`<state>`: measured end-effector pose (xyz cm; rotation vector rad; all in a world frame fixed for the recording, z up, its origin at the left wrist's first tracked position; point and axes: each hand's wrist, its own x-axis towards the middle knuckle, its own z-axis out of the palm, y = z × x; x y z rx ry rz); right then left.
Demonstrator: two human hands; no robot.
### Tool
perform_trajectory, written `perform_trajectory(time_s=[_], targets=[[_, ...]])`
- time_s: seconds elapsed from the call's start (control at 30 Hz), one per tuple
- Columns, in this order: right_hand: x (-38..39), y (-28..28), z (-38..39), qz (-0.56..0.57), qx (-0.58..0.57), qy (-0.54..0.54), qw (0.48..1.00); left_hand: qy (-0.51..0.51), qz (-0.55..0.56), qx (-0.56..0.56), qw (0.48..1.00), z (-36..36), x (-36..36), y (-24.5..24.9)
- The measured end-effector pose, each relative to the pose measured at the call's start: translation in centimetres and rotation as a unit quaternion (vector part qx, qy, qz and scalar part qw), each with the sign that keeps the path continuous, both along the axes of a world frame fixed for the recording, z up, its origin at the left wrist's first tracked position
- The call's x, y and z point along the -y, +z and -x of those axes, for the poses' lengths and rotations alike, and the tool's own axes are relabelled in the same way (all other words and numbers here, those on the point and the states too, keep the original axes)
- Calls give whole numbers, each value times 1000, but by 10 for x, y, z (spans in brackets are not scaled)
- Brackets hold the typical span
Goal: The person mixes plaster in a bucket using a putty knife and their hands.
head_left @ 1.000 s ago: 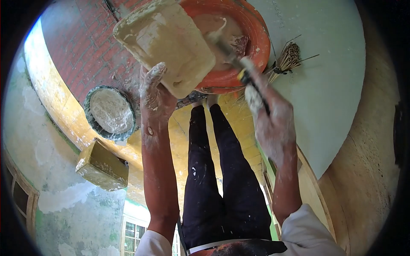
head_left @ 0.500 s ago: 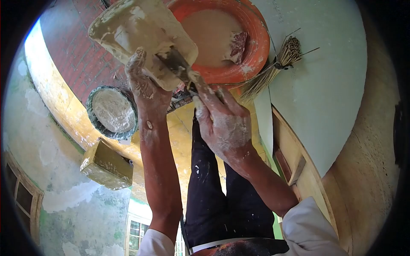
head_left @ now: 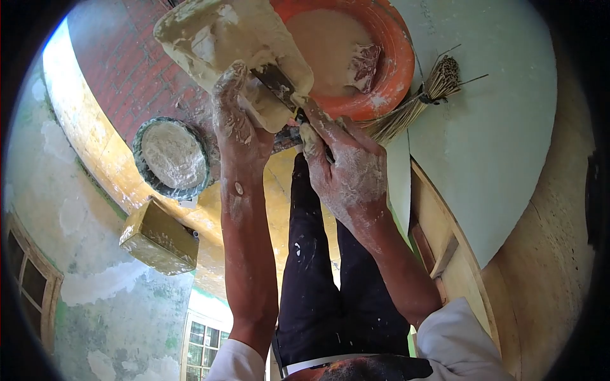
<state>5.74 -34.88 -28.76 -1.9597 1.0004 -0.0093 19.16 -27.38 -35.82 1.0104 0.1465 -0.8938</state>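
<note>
My left hand [head_left: 240, 117], coated in pale paste, holds up a square tray [head_left: 222, 39] smeared with the same paste, its thumb over the near edge. My right hand [head_left: 349, 162] is closed round the handle of a putty knife [head_left: 274, 81], whose dark blade lies over the tray's near part. Behind the tray is an orange basin [head_left: 401, 60] of cloudy liquid, with a paste-smeared dark red object [head_left: 365, 66] at its right side. How the left fingers sit under the tray is hidden.
A round dark-rimmed bowl of pale powder or paste [head_left: 171, 155] stands at left, above a yellowish box [head_left: 160, 238]. A bundle of thin sticks [head_left: 438, 82] lies right of the basin on a pale board [head_left: 489, 127]. A wooden frame [head_left: 454, 222] curves along the right.
Both hands, the tray and the knife appear further right in view, as do the basin and stick bundle. The knife blade now shows more clearly over the tray.
</note>
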Motion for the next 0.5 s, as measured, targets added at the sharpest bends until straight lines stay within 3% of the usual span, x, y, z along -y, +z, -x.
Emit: perform_trajectory(time_s=[0.07, 0.13, 0.17, 0.2, 0.23, 0.4, 0.47, 0.5], targets=[[-7, 2, 16, 0, 6, 18, 1000, 26, -43, 67, 997, 0, -8, -10], [-5, 1, 18, 1, 13, 32, 999, 30, 129, -186, 974, 0, -11, -4], [-4, 1, 19, 21, 21, 26, 999, 71, 31, -113, 991, 15, -11, -4], [-1, 1, 20, 41, 28, 17, 999, 68, 27, -117, 990, 20, -13, -2], [10, 0, 16, 71, -26, 57, 996, 56, 42, -116, 991, 21, -13, 0], [4, 6, 23, 66, -14, 55, 996, 7, 125, -100, 987, 18, -4, 7], [-2, 12, 35, 22, -16, 30, 999, 15, 83, -162, 983, 22, -3, 5], [0, 9, 29, 34, -4, 16, 999, 7, 1, -86, 996, 40, -15, -17]])
